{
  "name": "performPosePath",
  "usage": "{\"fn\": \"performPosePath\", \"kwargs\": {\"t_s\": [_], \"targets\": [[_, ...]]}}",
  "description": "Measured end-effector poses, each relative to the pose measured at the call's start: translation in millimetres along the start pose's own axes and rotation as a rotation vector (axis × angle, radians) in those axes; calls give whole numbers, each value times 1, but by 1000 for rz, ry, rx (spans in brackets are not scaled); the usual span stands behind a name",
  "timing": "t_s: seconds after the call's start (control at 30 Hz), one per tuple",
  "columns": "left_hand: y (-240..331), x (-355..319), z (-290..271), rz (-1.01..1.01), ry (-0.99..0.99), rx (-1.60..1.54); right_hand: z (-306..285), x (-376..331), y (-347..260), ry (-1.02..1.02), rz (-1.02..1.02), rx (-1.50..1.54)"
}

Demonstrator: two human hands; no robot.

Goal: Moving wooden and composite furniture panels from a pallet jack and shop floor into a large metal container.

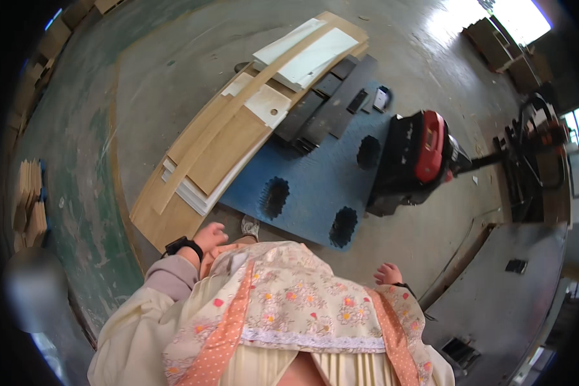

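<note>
My left hand (pixel 211 236) hangs at my side with fingers loosely curled and nothing in it, a black wristband (pixel 183 246) on the wrist. It is just above the near end of a stack of wooden boards (pixel 225 145). My right hand (pixel 388 274) rests by my hip, fingers loosely curled, holding nothing. A floral apron (pixel 296 302) covers my front and hides my lower arms.
The boards, white panels (pixel 305 55) and dark strips (pixel 328 106) lie on a blue plastic pallet (pixel 315 180). A red and black pallet truck (pixel 421 151) stands at the pallet's right. A grey metal table (pixel 508 289) is at lower right. Stacked wood pieces (pixel 29 202) sit at far left.
</note>
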State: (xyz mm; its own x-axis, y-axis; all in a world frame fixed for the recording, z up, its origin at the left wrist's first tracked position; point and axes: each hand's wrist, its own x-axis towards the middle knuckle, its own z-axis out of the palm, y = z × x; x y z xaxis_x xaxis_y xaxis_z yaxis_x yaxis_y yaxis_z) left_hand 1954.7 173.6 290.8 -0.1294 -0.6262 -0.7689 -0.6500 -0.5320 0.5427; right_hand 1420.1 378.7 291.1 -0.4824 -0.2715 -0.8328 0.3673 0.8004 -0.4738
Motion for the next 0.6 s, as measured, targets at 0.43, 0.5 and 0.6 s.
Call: {"fn": "performPosePath", "kwargs": {"t_s": [0.43, 0.5, 0.6], "targets": [[-46, 151, -104, -245, -31, -412, 339, 52, -101, -451, -403, -792], [-2, 165, -86, -205, -201, -485, 334, 93, -96, -292, -284, -805], [37, 210, -40, -75, -299, -493, 325, 153, -100, -22, -110, -540]]}}
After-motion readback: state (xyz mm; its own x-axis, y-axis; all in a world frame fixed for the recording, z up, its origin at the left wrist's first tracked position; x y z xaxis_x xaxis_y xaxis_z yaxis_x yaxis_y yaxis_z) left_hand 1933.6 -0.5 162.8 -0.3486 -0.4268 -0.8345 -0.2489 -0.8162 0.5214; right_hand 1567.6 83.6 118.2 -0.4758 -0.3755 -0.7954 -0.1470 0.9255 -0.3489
